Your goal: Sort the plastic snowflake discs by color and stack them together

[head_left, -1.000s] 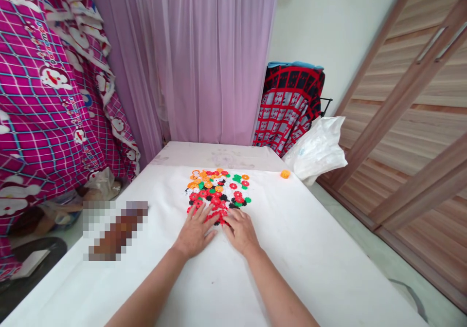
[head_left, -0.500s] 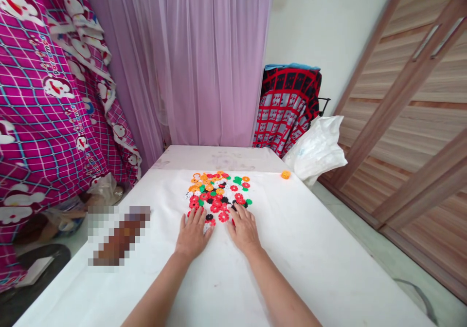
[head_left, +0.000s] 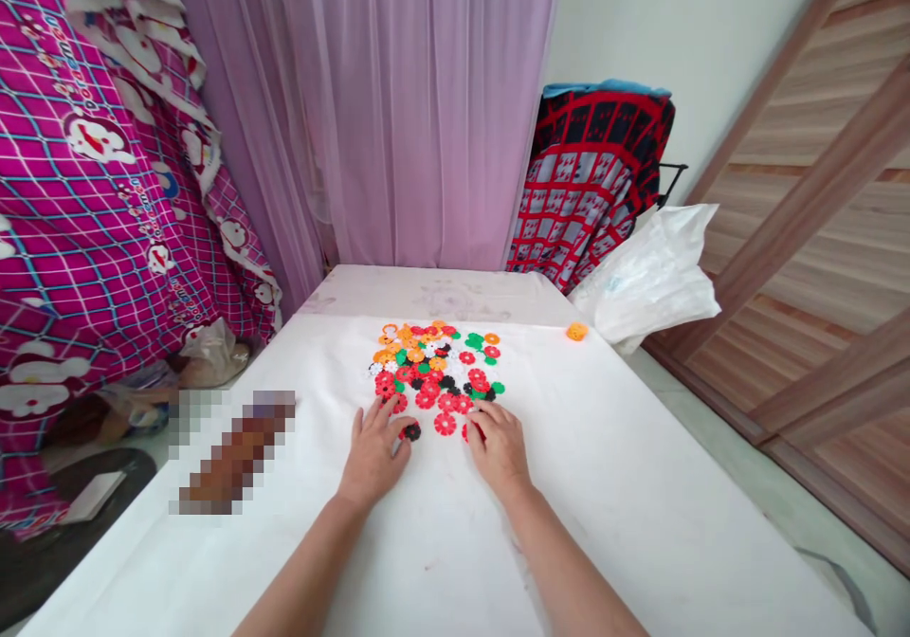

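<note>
Left hand [head_left: 371, 452] and right hand [head_left: 501, 447] have drawn wider apart since the earlier frame, leaving 1 bare red disc [head_left: 445, 424] between them. Palm down, the left has a loose grip, thumb apart from fingers, fingertips at the near left edge of the flower-shaped discs [head_left: 427, 397], thumb beside 1 black disc [head_left: 413, 433]. Opposite, the right bends its fingers over a partly covered red disc [head_left: 466, 432]; whether that grip is closed on it, I cannot tell. Such low hands probably suit thin, flat pieces, which slide more easily than they lift. Red discs lie mostly nearest the person on the white-covered worktop [head_left: 611, 485], orange ones mostly far left, many overlapping. 1 orange piece [head_left: 576, 332] sits well apart near the far right corner, perhaps kept clear of the hands.
</note>
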